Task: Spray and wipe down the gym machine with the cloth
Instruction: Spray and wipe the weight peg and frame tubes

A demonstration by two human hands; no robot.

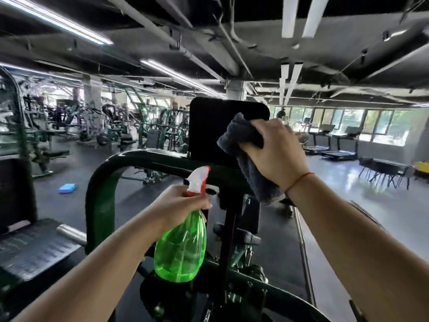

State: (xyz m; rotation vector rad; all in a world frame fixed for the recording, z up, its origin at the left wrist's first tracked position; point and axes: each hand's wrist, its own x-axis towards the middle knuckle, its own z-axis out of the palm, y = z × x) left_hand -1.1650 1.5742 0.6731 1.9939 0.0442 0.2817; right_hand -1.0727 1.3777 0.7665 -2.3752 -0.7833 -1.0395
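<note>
Two bare forearms reach in from the bottom edge. The left hand is wrapped round the neck of a green bottle, just under its white and red trigger head. The nozzle points up toward the pad. Whether a finger rests on the trigger cannot be told. The bottle hangs in front of the machine, low and apart from the pad.

Higher and to the right, the right hand grasps a bunched grey cloth and presses it against the right side of the black upright pad. A loose tail of cloth hangs below the wrist, over the green tubing.

By the look of it, the wiping step is under way on the pad and the spraying of this part seems done, though no wetness or streaks show on the dark surface, so that is only a guess. The left part of the pad lies outside the cloth's reach for now. The tubing, the post below and the ribbed seat at the left show no sign either way and probably remain to be done.

A blue block lies on the floor beyond.
</note>
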